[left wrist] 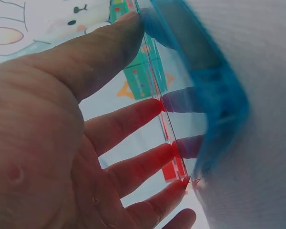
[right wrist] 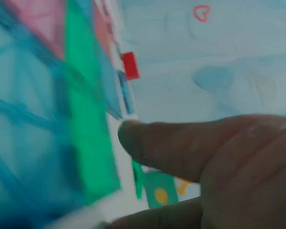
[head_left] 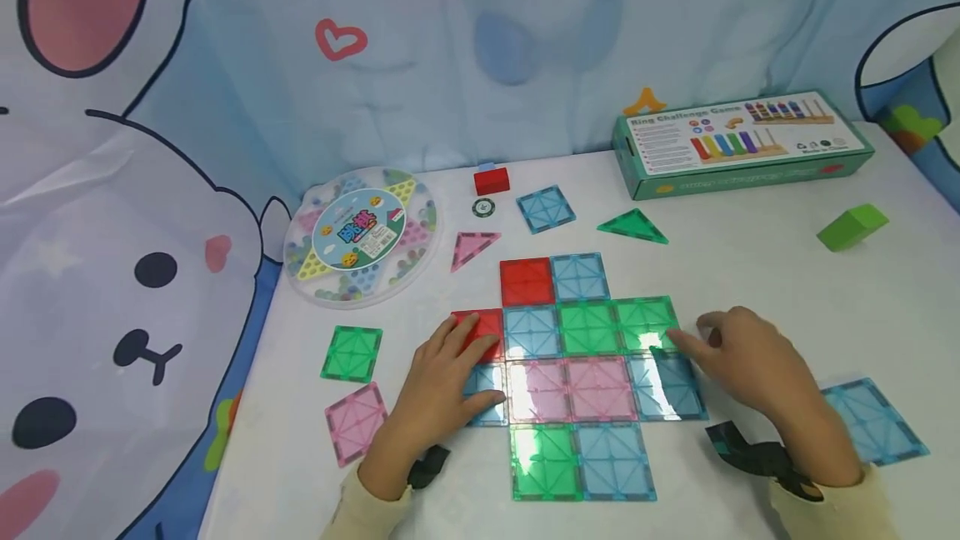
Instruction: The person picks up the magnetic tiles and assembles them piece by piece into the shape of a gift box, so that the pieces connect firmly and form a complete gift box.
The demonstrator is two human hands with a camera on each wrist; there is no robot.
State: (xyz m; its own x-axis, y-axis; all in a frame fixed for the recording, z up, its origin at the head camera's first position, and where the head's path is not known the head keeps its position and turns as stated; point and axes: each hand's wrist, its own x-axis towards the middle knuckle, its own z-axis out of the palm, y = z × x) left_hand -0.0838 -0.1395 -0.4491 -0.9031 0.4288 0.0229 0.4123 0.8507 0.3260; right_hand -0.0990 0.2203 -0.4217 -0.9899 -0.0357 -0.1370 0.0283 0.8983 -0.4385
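Flat magnetic tiles form a joined patchwork on the table. My left hand [head_left: 450, 377] rests with spread fingers on its left side, over a red tile [head_left: 491, 325] and a blue tile [head_left: 486, 413]. The left wrist view shows its fingertips touching the tiles' surface. At the right side, my right hand [head_left: 757, 361] reaches one finger to the edge of a green tile [head_left: 645, 322], just above a blue tile [head_left: 667, 390]. Two pink tiles [head_left: 600, 388] lie mid-patchwork. In the right wrist view, one finger [right wrist: 167, 143] is extended near the green tile [right wrist: 90, 109].
Loose green [head_left: 352, 354], pink [head_left: 356, 423] and blue tiles [head_left: 873, 421] lie around. Behind are a round clear game case [head_left: 300, 223], a red block [head_left: 492, 182], triangle tiles [head_left: 633, 225] and a Ring Challenge Game box [head_left: 742, 144]. A green block [head_left: 852, 227] stands far right.
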